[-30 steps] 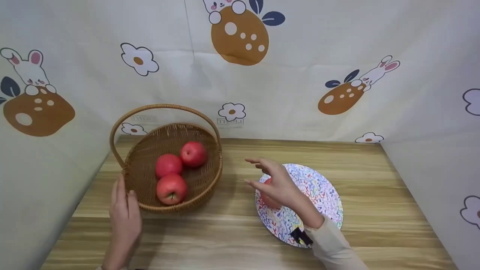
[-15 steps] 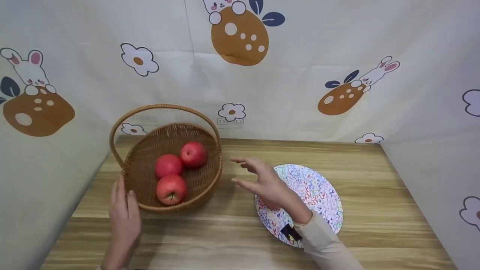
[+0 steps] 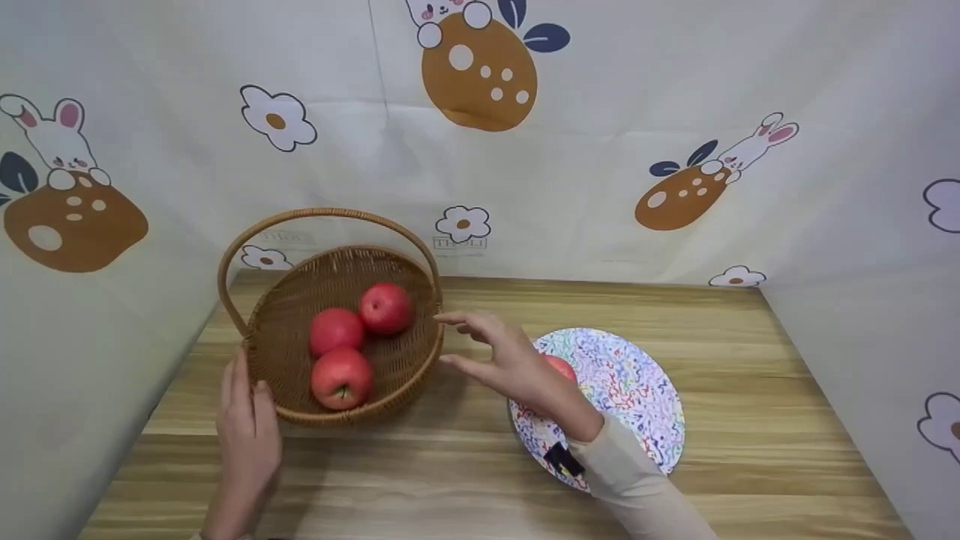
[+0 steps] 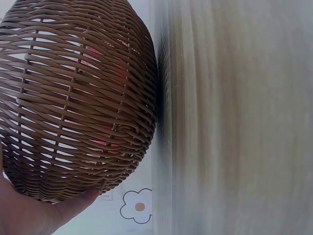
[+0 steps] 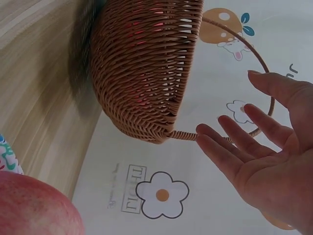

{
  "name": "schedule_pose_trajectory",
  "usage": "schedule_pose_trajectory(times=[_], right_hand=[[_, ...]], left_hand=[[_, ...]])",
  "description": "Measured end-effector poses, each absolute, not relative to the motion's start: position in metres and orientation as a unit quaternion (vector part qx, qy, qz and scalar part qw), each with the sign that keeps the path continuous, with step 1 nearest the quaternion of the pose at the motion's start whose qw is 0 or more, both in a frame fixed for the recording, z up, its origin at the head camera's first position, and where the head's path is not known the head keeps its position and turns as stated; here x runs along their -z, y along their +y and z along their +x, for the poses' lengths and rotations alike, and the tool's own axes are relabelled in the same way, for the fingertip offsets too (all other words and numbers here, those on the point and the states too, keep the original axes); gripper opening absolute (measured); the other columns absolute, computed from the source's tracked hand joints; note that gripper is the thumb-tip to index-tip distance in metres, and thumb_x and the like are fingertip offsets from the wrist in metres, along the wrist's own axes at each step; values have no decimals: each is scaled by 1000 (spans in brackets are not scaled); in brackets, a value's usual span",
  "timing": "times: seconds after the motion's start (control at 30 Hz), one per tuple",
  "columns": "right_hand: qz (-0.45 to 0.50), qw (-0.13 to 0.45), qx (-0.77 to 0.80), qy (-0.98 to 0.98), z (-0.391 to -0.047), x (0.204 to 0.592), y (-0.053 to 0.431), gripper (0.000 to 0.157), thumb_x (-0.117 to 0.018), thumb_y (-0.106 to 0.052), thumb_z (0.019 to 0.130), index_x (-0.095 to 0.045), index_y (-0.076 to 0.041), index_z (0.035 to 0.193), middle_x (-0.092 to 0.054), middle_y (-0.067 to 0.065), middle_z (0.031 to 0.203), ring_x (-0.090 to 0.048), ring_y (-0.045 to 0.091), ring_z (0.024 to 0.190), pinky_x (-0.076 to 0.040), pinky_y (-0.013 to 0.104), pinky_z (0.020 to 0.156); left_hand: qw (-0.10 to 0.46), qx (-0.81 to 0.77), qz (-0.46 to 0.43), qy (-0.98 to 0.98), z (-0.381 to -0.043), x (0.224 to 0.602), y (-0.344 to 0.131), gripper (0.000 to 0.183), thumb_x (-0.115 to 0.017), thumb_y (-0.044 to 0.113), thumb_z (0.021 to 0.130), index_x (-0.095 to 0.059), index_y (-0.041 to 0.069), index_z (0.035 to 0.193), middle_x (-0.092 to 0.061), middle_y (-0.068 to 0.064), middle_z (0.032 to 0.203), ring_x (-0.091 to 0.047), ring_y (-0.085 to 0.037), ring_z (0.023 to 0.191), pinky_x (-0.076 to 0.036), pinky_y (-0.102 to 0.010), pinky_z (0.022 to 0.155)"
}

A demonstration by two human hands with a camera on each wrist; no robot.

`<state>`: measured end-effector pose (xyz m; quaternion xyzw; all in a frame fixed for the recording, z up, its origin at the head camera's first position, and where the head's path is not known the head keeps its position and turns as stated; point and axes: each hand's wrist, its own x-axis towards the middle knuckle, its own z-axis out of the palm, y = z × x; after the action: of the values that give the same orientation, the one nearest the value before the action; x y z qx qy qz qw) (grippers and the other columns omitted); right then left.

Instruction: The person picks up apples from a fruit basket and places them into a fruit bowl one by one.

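A round wicker basket (image 3: 281,322) with a tall arched handle stands on the left of the table, and three red apples (image 3: 343,378) lie inside it. My left hand (image 3: 250,435) rests against its left side with the fingers fairly straight; in the left wrist view the thumb (image 4: 78,203) lies along the weave. At the basket's right rim is my right hand (image 3: 504,360), fingers and thumb spread apart with nothing between them. Behind that hand, another apple (image 3: 561,367), partly hidden by it, sits on a round multicoloured patterned plate (image 3: 637,375).
The wood-grain table (image 3: 750,420) meets a pale printed cloth (image 3: 570,210) with rabbits and flowers at the back and sides. A small black patch (image 3: 564,459) shows at the right sleeve's cuff, over the plate's lower edge.
My right hand has moved left from above the plate's apple to the basket's right rim, uncovering part of that apple. The left hand and the basket have stayed in place.
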<state>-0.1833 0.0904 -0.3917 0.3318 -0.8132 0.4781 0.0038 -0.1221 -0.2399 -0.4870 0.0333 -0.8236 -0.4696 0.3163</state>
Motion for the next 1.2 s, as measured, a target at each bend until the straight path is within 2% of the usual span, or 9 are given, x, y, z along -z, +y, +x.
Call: schedule_pose_trajectory(times=[0.33, 0.7, 0.87, 1.2], right_hand=[[332, -20, -481, -812, -187, 388, 79, 49, -77, -9, 96, -62, -2, 142, -63, 17, 144, -62, 37, 130, -50, 43, 113], [349, -23, -469, -811, -189, 386, 65, 50, -76, -9, 97, -61, -3, 144, -65, 14, 143, -63, 30, 130, -52, 38, 111], [363, -24, -465, -807, -191, 386, 60, 50, -76, -9, 97, -60, -1, 144, -64, 15, 144, -61, 28, 132, -52, 36, 111], [396, 5, -429, -812, -196, 386, 49, 49, -77, -11, 96, -62, 0, 141, -67, 15, 141, -61, 30, 131, -49, 42, 113]], left_hand=[[313, 477, 29, -820, -122, 486, -241, 56, -39, 4, 107, -30, -11, 160, -31, -36, 163, -29, -54, 151, -19, -63, 127], [305, 476, 35, -824, -122, 485, -241, 56, -38, 5, 108, -30, -11, 160, -30, -37, 163, -28, -56, 151, -18, -65, 127], [309, 477, 33, -822, -123, 486, -241, 55, -38, 3, 107, -30, -13, 160, -30, -38, 163, -27, -55, 151, -16, -62, 128], [315, 476, 29, -820, -123, 486, -241, 55, -39, 2, 107, -31, -13, 159, -31, -39, 162, -27, -55, 151, -16, -61, 128]])
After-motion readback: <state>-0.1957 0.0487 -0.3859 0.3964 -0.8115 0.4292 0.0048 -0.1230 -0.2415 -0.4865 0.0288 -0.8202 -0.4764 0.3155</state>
